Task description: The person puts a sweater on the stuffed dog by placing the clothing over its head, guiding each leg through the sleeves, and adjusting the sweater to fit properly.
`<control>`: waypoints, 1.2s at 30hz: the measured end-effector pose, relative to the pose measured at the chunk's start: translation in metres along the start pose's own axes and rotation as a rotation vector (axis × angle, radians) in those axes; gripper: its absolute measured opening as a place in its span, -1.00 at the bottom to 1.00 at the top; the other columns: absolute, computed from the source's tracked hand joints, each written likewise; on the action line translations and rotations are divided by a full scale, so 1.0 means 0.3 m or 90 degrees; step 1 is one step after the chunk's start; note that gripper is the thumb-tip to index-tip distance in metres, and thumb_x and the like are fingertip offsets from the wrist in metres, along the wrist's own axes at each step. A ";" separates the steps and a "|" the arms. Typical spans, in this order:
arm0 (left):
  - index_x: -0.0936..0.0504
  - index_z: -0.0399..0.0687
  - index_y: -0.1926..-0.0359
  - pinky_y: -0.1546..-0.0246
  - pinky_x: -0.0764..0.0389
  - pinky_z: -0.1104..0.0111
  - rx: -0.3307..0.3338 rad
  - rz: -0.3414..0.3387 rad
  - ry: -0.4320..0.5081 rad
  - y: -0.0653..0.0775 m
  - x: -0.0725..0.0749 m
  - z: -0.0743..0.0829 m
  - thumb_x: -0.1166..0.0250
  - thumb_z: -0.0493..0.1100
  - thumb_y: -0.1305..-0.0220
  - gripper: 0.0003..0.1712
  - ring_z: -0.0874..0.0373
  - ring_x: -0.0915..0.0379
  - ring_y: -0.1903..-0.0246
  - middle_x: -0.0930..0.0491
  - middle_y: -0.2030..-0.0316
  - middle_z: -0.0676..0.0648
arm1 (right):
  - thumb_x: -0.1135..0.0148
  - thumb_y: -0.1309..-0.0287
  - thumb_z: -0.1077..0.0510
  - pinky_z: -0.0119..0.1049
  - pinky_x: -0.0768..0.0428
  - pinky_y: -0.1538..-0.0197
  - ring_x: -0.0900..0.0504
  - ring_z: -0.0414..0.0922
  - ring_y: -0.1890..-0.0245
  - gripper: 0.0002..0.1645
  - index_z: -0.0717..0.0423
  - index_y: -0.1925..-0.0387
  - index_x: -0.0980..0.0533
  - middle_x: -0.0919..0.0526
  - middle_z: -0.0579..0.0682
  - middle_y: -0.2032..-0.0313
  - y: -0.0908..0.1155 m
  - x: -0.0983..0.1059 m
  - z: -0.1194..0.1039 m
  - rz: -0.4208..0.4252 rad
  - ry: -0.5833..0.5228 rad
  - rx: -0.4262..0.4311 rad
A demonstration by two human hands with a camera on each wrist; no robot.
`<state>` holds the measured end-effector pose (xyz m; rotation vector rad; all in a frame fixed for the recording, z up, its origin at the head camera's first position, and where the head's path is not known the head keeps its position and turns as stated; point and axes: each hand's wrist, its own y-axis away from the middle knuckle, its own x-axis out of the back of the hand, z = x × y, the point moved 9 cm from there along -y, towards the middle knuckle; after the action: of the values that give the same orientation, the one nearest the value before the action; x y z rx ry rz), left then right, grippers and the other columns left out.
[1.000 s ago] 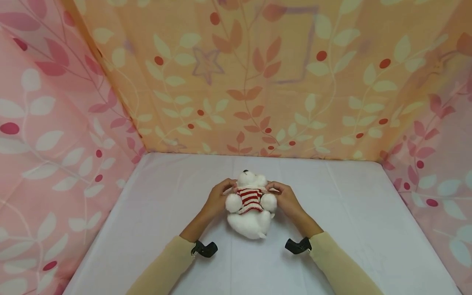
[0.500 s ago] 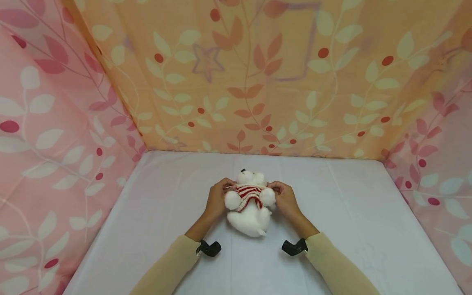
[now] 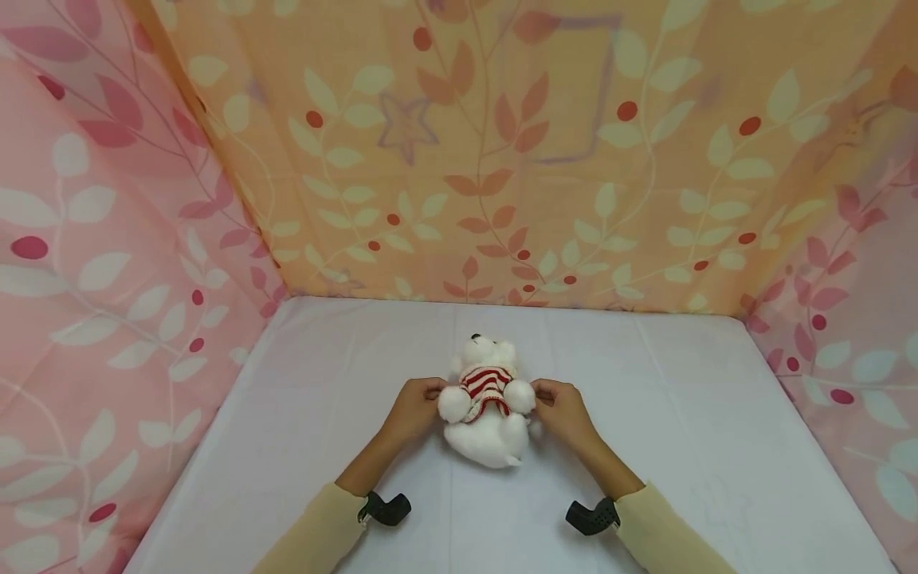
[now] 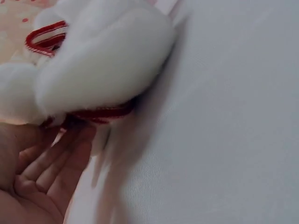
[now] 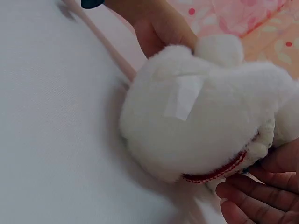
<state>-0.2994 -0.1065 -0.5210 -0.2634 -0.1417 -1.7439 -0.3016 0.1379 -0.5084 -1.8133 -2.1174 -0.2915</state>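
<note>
A white plush bear (image 3: 485,443) in a red-and-white striped sweater (image 3: 489,381) lies on its back, its head toward the far side. At its left flank, beside one paw, is my left hand (image 3: 416,408); the left wrist view shows thumb and fingers pinching the sweater's red hem (image 4: 103,113). Opposite it, my right hand (image 3: 568,410) pinches the sweater's edge beside the other paw. In the right wrist view the right hand's fingers (image 5: 254,193) curl under the red-trimmed hem, and a small white label (image 5: 183,97) shows on the bear's body.
A white cloth covers the table (image 3: 344,351). Leaf-patterned curtains stand behind it, orange at the back (image 3: 459,215), pink at the left (image 3: 107,319) and right. Black wrist cameras (image 3: 387,509) hang under both forearms, close over the cloth.
Both hands have come down from beside the bear's neck to beside its paws, nearer to me. The sweater's front hem has ridden up, baring more of the belly.
</note>
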 end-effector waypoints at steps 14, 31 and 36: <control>-0.66 -0.53 0.01 0.08 -0.63 0.43 -0.057 -0.083 0.079 0.070 -0.062 0.011 -0.35 -0.47 -0.24 -0.70 0.28 -0.66 0.11 -0.67 0.03 -0.38 | -0.33 -0.28 0.22 -0.42 -0.63 0.10 -0.75 -0.10 0.11 -0.68 0.40 0.04 -0.67 -0.76 0.18 0.12 0.130 0.015 -0.012 -0.088 0.001 0.039; -0.77 -0.15 0.20 0.26 -0.63 0.45 -0.194 -0.063 -0.162 0.077 -0.096 0.073 -0.39 -0.50 -0.07 -0.71 0.36 -0.54 0.30 -0.74 0.29 0.01 | -0.33 -0.04 0.48 -0.35 -0.67 0.27 -0.71 -0.24 0.37 -0.76 0.25 0.24 -0.72 -0.78 0.00 0.35 0.131 0.024 -0.054 -0.033 0.172 0.234; -0.71 -0.02 0.37 0.46 -0.45 0.49 -0.214 -0.074 -0.307 0.070 -0.087 0.098 -0.40 -0.43 0.04 -0.77 0.37 -0.31 0.49 -0.60 0.50 0.14 | -0.49 0.17 0.43 -0.43 -0.38 0.54 -0.32 -0.35 0.62 -0.67 0.06 0.66 -0.51 -0.50 -0.20 0.69 0.152 0.006 -0.096 0.033 0.427 0.365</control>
<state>-0.2714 -0.0786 -0.5004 -0.9385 -0.2145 -1.7871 -0.2534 0.1364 -0.4840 -1.2066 -1.4790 -0.2093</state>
